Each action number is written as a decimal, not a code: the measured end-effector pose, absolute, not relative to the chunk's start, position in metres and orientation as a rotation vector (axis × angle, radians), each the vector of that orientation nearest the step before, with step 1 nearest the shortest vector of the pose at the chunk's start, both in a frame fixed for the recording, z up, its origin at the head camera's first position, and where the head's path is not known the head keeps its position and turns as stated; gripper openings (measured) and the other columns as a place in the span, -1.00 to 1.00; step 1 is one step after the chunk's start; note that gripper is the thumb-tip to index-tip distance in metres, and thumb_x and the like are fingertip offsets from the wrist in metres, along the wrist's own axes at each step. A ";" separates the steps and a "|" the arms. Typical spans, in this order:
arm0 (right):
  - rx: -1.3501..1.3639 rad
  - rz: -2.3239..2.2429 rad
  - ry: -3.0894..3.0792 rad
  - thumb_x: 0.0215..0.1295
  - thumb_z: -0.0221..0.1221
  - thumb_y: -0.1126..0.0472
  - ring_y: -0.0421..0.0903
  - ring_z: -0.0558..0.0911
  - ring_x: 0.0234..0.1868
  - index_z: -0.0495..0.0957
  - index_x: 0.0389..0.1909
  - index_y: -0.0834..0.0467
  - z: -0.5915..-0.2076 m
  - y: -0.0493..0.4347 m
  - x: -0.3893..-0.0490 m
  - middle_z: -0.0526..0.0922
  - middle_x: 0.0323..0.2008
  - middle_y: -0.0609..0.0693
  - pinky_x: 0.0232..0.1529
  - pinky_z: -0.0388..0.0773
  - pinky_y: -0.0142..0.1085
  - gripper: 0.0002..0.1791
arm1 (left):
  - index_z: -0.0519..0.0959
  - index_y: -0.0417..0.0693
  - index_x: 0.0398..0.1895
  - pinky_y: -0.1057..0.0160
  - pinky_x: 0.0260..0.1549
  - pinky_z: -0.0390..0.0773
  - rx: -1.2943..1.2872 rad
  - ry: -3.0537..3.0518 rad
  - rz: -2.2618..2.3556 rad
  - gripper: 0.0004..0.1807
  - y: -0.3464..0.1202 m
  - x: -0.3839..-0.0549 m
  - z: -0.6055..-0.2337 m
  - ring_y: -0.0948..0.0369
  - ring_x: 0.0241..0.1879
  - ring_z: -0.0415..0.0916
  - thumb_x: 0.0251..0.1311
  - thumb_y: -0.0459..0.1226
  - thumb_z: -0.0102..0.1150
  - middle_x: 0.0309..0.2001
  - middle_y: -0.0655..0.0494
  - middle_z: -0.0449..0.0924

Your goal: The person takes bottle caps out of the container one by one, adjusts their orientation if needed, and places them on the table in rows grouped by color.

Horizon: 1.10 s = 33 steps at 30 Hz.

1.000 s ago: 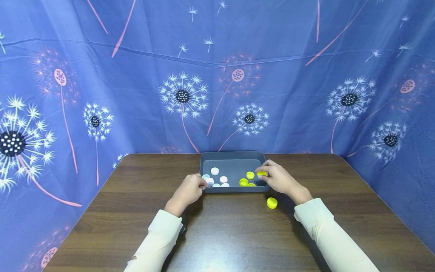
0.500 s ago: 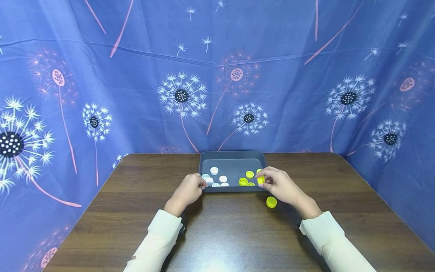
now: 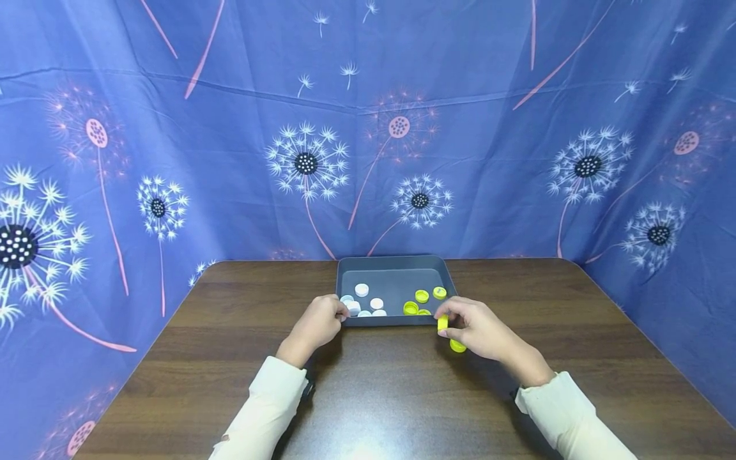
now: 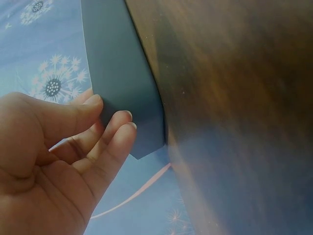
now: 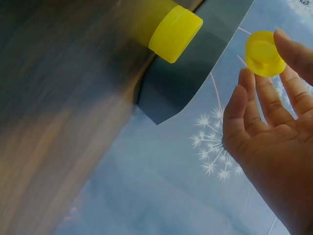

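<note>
At the front left corner of a dark grey tray (image 3: 397,281), my left hand (image 3: 319,322) pinches the tray wall (image 4: 127,73) between thumb and fingers. My right hand (image 3: 485,329) holds a yellow bottle cap (image 5: 264,54) on its edge, between thumb and fingertips, just outside the tray's front right corner. Below that hand, a second yellow cap (image 3: 458,346) sits on the table, partly covered by the fingers in the head view. Inside the tray, several white caps (image 3: 361,289) lie at the left and several yellow caps (image 3: 422,296) at the right.
The brown wooden table (image 3: 368,377) carries the tray near its far edge. Behind it hangs a blue cloth (image 3: 368,160) with a dandelion print, which also runs along both sides.
My right hand has lifted a yellow cap from the tray's right side and brought it toward me over the front rim. The left hand has stayed at the tray corner.
</note>
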State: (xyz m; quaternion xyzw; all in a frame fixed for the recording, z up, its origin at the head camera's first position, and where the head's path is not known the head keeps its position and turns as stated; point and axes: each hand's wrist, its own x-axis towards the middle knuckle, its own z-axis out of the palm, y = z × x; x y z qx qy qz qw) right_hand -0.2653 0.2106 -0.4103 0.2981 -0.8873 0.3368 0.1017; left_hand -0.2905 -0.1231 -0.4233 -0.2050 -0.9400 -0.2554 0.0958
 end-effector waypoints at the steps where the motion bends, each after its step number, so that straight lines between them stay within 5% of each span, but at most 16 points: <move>1: 0.882 1.002 -2.621 -0.03 0.47 0.41 -0.07 0.53 -0.36 0.62 -0.26 -0.01 -0.410 0.211 -0.265 0.57 -0.38 -0.17 -0.39 0.49 -0.35 -0.64 | 0.75 -0.19 -0.41 0.20 -0.23 0.63 -0.608 -2.785 -0.763 -0.79 -0.123 -0.291 -0.424 0.21 -0.33 0.55 0.11 -0.59 0.19 -0.43 0.14 0.58; 10: 0.942 1.152 -2.707 0.00 0.41 0.47 -0.21 0.61 -0.39 0.51 -0.37 0.14 -0.414 0.213 -0.269 0.63 -0.38 -0.06 -0.38 0.59 -0.33 -0.71 | 0.74 -0.19 -0.42 0.24 -0.26 0.63 -0.595 -2.763 -0.766 -0.80 -0.124 -0.289 -0.424 0.25 -0.35 0.54 0.09 -0.59 0.21 -0.44 0.17 0.57; 25: 1.042 0.801 -2.789 -0.03 0.45 0.43 -0.16 0.58 -0.29 0.54 -0.43 0.06 -0.420 0.216 -0.267 0.58 -0.39 -0.19 -0.21 0.59 -0.20 -0.70 | 0.73 -0.20 -0.44 0.22 -0.28 0.62 -0.631 -2.738 -0.773 -0.79 -0.121 -0.292 -0.426 0.25 -0.37 0.52 0.09 -0.60 0.18 -0.45 0.17 0.57; 33: 1.012 0.768 -2.913 -0.01 0.41 0.47 -0.14 0.51 -0.35 0.55 -0.45 0.05 -0.416 0.212 -0.268 0.53 -0.42 -0.19 -0.35 0.49 -0.35 -0.70 | 0.73 -0.19 -0.46 0.21 -0.28 0.62 -0.661 -2.730 -0.751 -0.79 -0.123 -0.291 -0.425 0.24 -0.37 0.54 0.08 -0.60 0.20 -0.45 0.15 0.58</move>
